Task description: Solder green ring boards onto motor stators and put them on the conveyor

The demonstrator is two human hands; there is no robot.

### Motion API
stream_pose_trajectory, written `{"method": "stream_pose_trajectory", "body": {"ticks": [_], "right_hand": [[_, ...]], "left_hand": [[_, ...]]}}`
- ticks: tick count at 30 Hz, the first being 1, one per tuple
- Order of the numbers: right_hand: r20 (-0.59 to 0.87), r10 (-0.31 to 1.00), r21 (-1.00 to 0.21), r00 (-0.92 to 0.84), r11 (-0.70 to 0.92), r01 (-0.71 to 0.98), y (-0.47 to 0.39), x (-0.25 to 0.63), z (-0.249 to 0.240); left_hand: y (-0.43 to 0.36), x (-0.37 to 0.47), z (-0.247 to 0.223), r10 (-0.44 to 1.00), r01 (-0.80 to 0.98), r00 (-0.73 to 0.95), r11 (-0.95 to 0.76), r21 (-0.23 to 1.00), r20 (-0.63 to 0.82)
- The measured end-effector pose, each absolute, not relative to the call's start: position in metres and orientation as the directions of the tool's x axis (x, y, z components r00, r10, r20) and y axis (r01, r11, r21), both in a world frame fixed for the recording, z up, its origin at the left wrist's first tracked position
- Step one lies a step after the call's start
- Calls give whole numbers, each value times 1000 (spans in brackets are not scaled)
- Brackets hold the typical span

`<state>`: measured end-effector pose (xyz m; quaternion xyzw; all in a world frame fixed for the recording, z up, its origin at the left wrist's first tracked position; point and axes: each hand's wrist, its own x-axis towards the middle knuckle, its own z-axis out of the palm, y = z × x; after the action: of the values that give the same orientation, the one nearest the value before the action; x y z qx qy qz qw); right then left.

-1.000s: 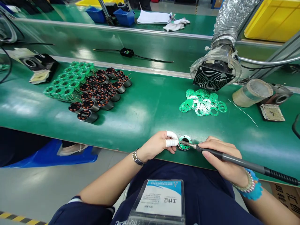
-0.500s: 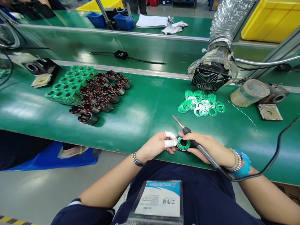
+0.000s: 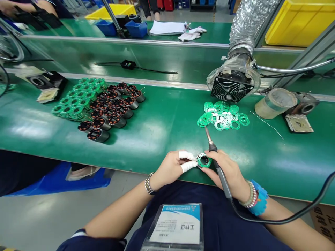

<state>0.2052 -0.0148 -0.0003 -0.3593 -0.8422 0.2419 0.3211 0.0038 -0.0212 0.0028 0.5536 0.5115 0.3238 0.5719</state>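
A green ring-shaped circuit board [image 3: 201, 161] sits on a round metal motor stator, mostly hidden beneath it, near the table's front edge. The white-wrapped thumb and index finger of my left hand [image 3: 170, 168] pinch its left side; whether a wire is also between them, I cannot tell. My right hand [image 3: 229, 169] holds a soldering iron [image 3: 222, 179], its tip pointing away from me and up towards the loose boards. The thumb and index finger of that hand also touch the board's right side.
Loose green ring boards [image 3: 225, 116] lie in a pile beneath a fume fan [image 3: 230, 89]. Left, rows of copper-wound stators [image 3: 101, 122] stand beside stators topped with green boards [image 3: 75, 99]. A tub [image 3: 274, 104], a solder wire [image 3: 267, 123] and an iron stand [image 3: 306, 104] are right.
The soldering iron has swung to point more steeply away from me, its tip moving right. My right wrist has come lower and leftward. The board on the stator has turned or tilted slightly.
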Motion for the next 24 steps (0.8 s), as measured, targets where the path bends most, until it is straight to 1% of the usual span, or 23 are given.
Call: {"method": "stream_pose_trajectory", "body": {"ticks": [3,6,11,15,18,21,24], "right_hand": [[384,762,-649,-521,624,435,-12,203,3],[424,759,-657,-494,634,408,-5,200,9],[459,732,-654,-504,662,366,4,189,14],[445,724,-630,-527,672,390,1,185,10],[435,732,-648,-524,659,382,-3,185,10],[444,738,-661,-509,653,370,-2,186,13],[456,726,-645,-515,668,371,-1,186,15]], "left_hand": [[-18,13,2,896,17,258,371,929,-362],[-15,18,0,862,-72,288,455,888,-418],[-13,17,2,858,-87,304,459,884,-415],[-17,16,6,885,-37,288,392,919,-366],[-19,15,7,901,-1,287,340,940,-325],[-19,14,6,905,16,302,311,950,-301],[-19,15,6,903,25,313,301,953,-294]]}}
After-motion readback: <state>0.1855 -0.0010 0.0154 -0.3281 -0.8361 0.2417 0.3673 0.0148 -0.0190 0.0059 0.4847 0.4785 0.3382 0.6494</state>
